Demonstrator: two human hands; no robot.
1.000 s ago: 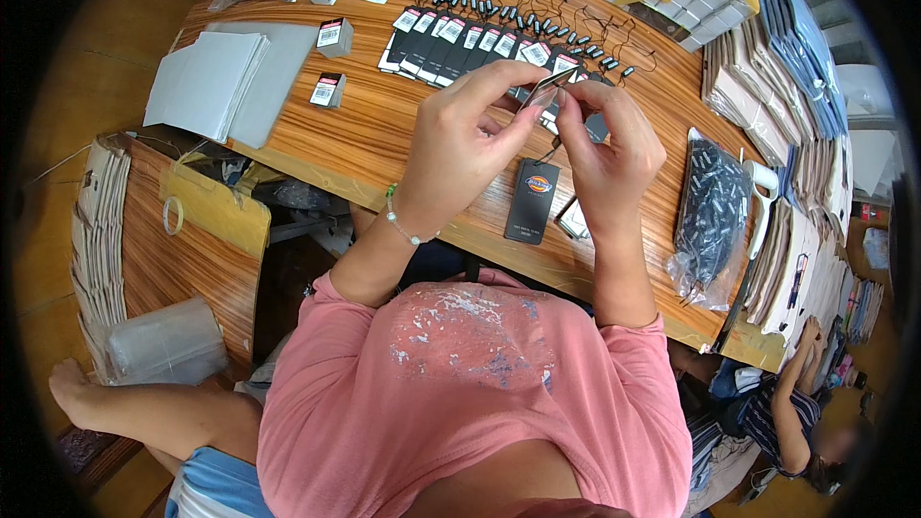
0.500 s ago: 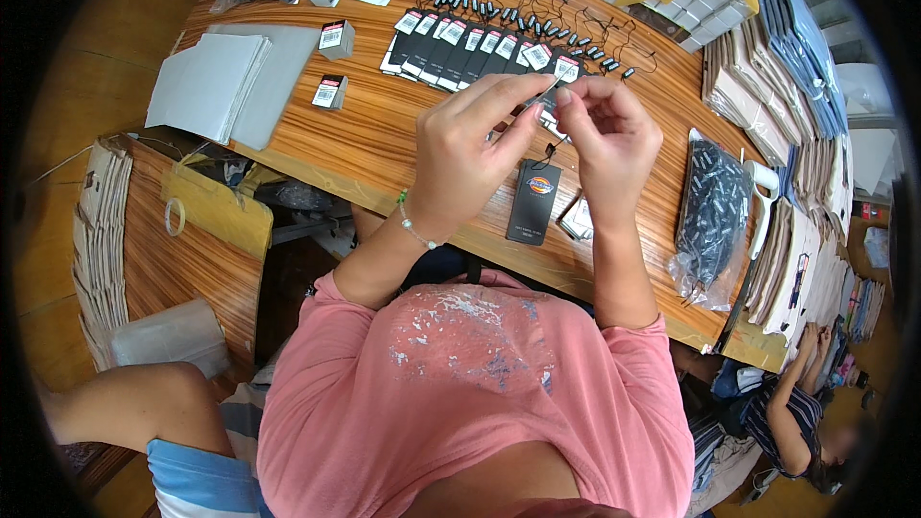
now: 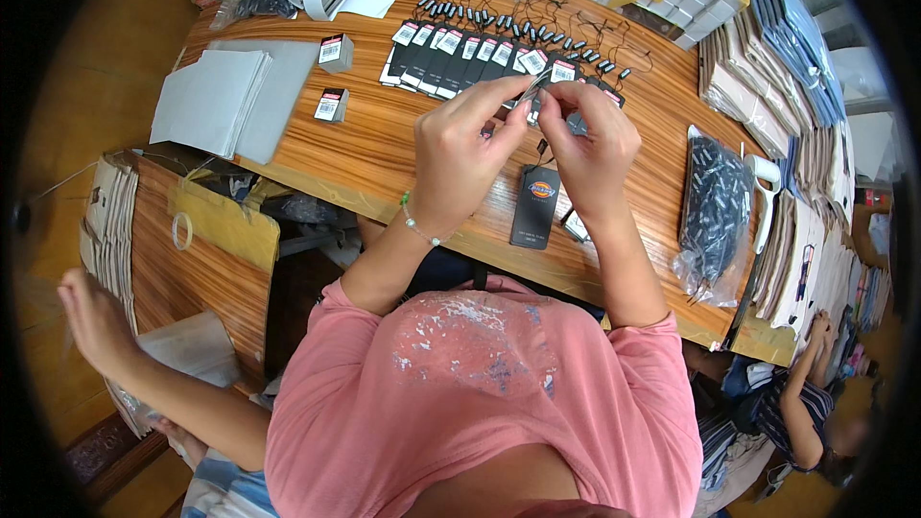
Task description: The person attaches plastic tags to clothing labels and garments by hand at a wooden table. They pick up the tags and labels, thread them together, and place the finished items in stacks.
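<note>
My left hand (image 3: 470, 142) is closed in a pinch on a thin, card-like piece (image 3: 534, 88) seen nearly edge-on above the table. Beside it, my right hand (image 3: 590, 139) has thumb and fingertips pressed together; whatever is in them is too small to make out. Just below the hands is a black hang tag (image 3: 534, 207) with an orange-and-blue oval and a short dark cord at its top. Whether that cord reaches my fingers is hidden. Beyond my hands, several black hang tags (image 3: 443, 62) with white label stickers overlap in a row, their cords (image 3: 470, 11) stretched toward the far side.
Two small stacks of labels (image 3: 335, 53) stand left of the row, near white sheets (image 3: 206, 101). At right lie a bag of black cord pieces (image 3: 715, 211), a white-handled tool (image 3: 765, 192) and bundled garments (image 3: 743, 86). Another person's arm (image 3: 182, 384) reaches in at lower left.
Both my hands have shifted slightly left, still pinching close together. At lower left, the other person's forearm and hand have come into view, raised over the side table.
</note>
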